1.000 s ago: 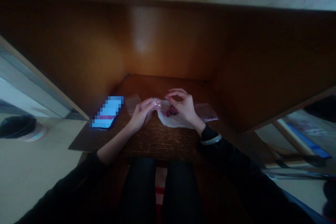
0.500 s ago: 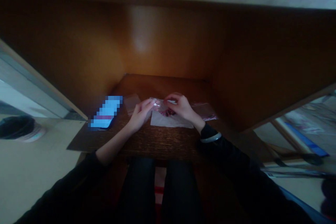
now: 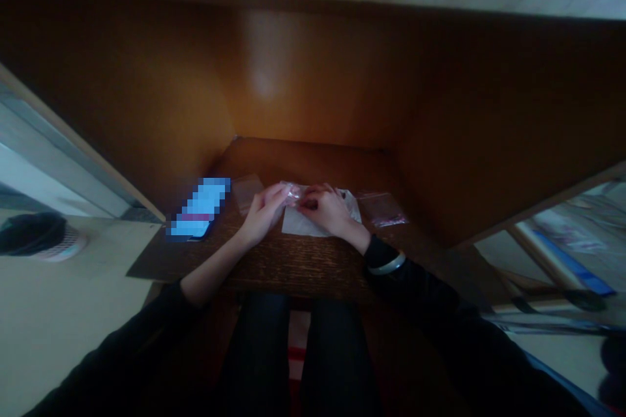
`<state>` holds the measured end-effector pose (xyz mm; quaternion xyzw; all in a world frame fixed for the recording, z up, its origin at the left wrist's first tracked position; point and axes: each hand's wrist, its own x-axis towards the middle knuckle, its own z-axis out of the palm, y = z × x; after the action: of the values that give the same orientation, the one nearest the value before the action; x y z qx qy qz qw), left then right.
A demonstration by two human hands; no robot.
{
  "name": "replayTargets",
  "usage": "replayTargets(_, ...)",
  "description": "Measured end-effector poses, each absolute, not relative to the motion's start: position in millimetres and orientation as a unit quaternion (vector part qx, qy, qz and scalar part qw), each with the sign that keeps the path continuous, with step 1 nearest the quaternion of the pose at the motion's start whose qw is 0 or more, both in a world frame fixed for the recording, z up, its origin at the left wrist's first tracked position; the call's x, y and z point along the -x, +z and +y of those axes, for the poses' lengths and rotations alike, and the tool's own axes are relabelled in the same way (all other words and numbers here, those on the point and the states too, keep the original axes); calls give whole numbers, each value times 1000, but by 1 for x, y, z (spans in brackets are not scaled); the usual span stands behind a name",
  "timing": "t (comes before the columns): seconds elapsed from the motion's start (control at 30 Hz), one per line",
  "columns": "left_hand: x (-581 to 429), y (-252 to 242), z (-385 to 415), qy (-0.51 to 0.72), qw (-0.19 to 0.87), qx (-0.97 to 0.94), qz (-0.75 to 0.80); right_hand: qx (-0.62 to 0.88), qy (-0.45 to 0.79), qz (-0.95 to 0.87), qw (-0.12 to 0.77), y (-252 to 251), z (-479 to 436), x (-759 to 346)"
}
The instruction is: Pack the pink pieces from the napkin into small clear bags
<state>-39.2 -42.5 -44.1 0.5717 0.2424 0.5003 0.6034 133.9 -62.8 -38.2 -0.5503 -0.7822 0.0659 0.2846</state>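
One small clear plastic bag pinched by closed fingers of left hand. Right hand: fingers curled against bag's side, grip unclear. White paper beneath fingers. Second clear bag, reddish contents, right of fingers. Third clear bag and blurred phone left of fingers, on wooden tabletop.

Pink is glinting right now from the clear packet at 12 o'clock, white is shown by the paper sheet beneath, dark red flecks are seen in the plastic bag at 3 o'clock (tiny ones!), and blue blocks mark the phone at 9 o'clock.
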Motion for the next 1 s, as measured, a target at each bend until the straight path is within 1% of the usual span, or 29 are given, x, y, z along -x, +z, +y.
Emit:
replayTargets(0.07, 40, -45, -42, 497, 604, -576, 236, 550, 83, -754, 351, -37, -60, -135)
replayTargets(0.2, 40, -40, -46, 486, 588, -600, 240, 529, 82, -649, 541, -28, -61, -136)
replayTargets(0.27, 40, -36, -49, 473, 586, -611, 246, 499, 76, -620, 600, -22, -64, -134)
replayTargets(0.3, 40, -34, -51, 466, 587, -614, 249, 482, 79, -623, 610, -19, -67, -132)
replayTargets(0.43, 39, -30, -54, 464, 596, -605, 251, 421, 145, -693, 566, -11, -74, -128)
replayTargets(0.5, 40, -31, -54, 468, 592, -606, 252, 428, 179, -686, 561, -11, -72, -129)
replayTargets(0.57, 40, -32, -52, 471, 574, -615, 264, 468, 185, -654, 564, -16, -67, -133)
replayTargets(0.63, 41, -34, -50, 481, 556, -621, 272, 515, 162, -653, 531, -25, -61, -138)
replayTargets(0.77, 41, -37, -46, 514, 557, -594, 270, 588, 98, -721, 353, -45, -55, -139)
replayTargets(0.83, 41, -38, -46, 519, 559, -586, 272, 613, 66, -731, 291, -50, -56, -136)
replayTargets(0.9, 41, -37, -46, 516, 558, -588, 274, 625, 34, -732, 269, -51, -58, -133)
replayTargets(1.0, 41, -36, -47, 512, 557, -590, 283, 632, 23, -725, 273, -48, -59, -130)
